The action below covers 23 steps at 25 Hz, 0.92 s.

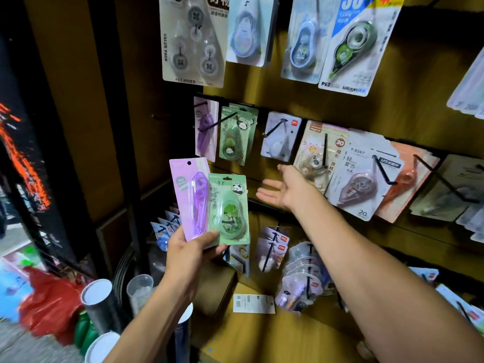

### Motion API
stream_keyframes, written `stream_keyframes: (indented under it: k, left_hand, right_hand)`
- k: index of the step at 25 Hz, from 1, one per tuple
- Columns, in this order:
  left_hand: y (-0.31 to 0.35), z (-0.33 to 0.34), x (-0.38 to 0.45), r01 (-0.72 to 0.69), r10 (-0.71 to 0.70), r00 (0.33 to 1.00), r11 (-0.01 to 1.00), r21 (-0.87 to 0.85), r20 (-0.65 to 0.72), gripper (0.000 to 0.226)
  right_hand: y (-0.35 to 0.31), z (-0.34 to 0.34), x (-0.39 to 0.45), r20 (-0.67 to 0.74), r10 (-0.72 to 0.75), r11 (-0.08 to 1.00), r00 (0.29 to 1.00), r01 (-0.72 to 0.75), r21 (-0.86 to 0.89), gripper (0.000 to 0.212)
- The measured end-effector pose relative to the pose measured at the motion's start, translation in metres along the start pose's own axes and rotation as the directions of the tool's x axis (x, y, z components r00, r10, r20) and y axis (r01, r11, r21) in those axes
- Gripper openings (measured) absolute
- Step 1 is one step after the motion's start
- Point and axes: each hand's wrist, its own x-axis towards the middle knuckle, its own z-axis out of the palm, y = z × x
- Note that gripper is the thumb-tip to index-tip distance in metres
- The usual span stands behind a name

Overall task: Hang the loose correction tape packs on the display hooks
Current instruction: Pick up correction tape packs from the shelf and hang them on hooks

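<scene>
My left hand (190, 251) grips two loose correction tape packs by their lower ends: a purple pack (190, 195) and a green panda pack (228, 208) overlapping it on the right. My right hand (284, 189) is stretched out with straight fingers and an upturned palm, holding nothing, just below the middle row of hooks. On that row a matching purple pack (207, 129) hangs on a black hook (209, 125), and matching green packs (237, 134) hang right of it. A white pack (279, 137) hangs further right.
Larger tape packs (193, 43) hang on the top row. More packs (360, 179) crowd hooks to the right, with others (272, 250) on a lower row. A loose card (253, 303) lies on the wooden shelf. Cardboard tubes (98, 299) and a red bag (49, 307) stand at lower left.
</scene>
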Motion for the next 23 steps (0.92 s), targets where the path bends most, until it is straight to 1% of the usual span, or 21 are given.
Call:
stream_keyframes:
  k: [2,4,6,7,10,14,17,19,21,23]
  left_hand:
    - [-0.001,0.000,-0.004,0.004,-0.004,1.000,1.000,-0.010,0.001,0.026]
    - [-0.003,0.002,-0.010,0.011,-0.011,1.000,1.000,-0.012,0.008,0.027]
    - [-0.006,0.006,-0.019,0.022,-0.022,0.999,1.000,0.001,0.023,0.028]
    - [-0.008,0.010,-0.024,0.027,-0.027,0.999,1.000,0.012,0.040,0.029]
    - [-0.015,0.020,-0.041,0.036,-0.039,0.996,0.999,0.040,0.083,0.031]
    - [-0.019,0.039,-0.061,0.047,-0.047,0.996,0.999,-0.002,0.082,0.029]
    - [-0.015,0.042,-0.062,0.024,-0.024,1.000,1.000,-0.012,0.004,0.021]
    - [-0.007,0.037,-0.061,-0.004,0.004,0.998,1.000,-0.003,-0.064,0.017]
    - [0.004,0.027,-0.059,-0.038,0.039,0.992,0.999,0.009,-0.116,0.017]
    - [0.013,0.013,-0.054,-0.054,0.058,0.986,0.998,0.030,-0.158,0.017]
  right_hand:
    - [0.021,-0.007,-0.015,0.057,0.012,0.990,0.998,-0.004,-0.144,0.049]
    - [0.044,-0.014,-0.043,0.210,0.032,0.959,0.977,0.029,-0.282,0.046]
    - [0.067,-0.024,-0.071,0.331,0.040,0.934,0.943,0.083,-0.349,0.041]
    - [0.075,-0.030,-0.083,0.345,0.014,0.923,0.938,0.121,-0.367,0.041]
    - [0.080,-0.046,-0.107,0.287,-0.093,0.896,0.953,0.206,-0.393,0.037]
    - [0.070,-0.060,-0.139,0.225,-0.202,0.834,0.953,0.288,-0.471,0.030]
    - [0.060,-0.059,-0.145,0.209,-0.317,0.763,0.925,0.379,-0.523,0.028]
    - [0.052,-0.054,-0.141,0.230,-0.365,0.729,0.902,0.430,-0.532,0.024]
    - [0.046,-0.042,-0.136,0.263,-0.394,0.726,0.881,0.474,-0.498,0.017]
    - [0.045,-0.024,-0.132,0.305,-0.416,0.748,0.857,0.513,-0.421,0.016]
